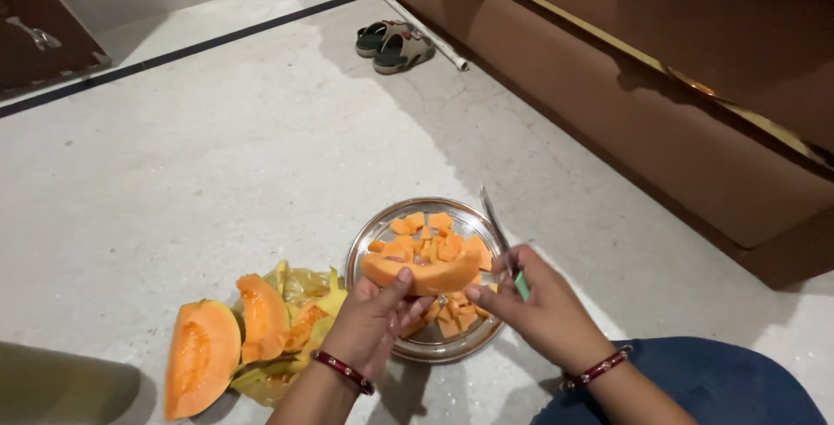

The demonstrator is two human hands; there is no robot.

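A: What does each hand have?

B: The left hand [375, 321] is wrapped under a peeled melon slice [423, 274], thumb on top, holding it just above the steel plate [365, 243], at about the plate's six o'clock. I judge it sits there so that cut pieces drop straight among the melon chunks [432, 238] already piled on the plate. The right hand [540, 308] is closed around the green handle of a knife [499, 238], the blade pointing up and away toward eleven o'clock, clear of the fruit.

A: And the rest of the melon?

B: At the plate's eight o'clock, two uncut wedges: a large wedge [200, 355] with its flesh facing up, and a smaller wedge [263, 316] beside it, leaning on a heap of yellow peels [304, 290]. The peels seem kept off the plate, apart from the clean fruit.

A: Counts?

B: One plate, one knife, one slice in hand, two wedges waiting. The chunks overlap too much to count. Each wrist wears one red bangle [343, 371]. Far off at twelve o'clock, two sandals [395, 43] lie together near a brown cabinet [660, 86].
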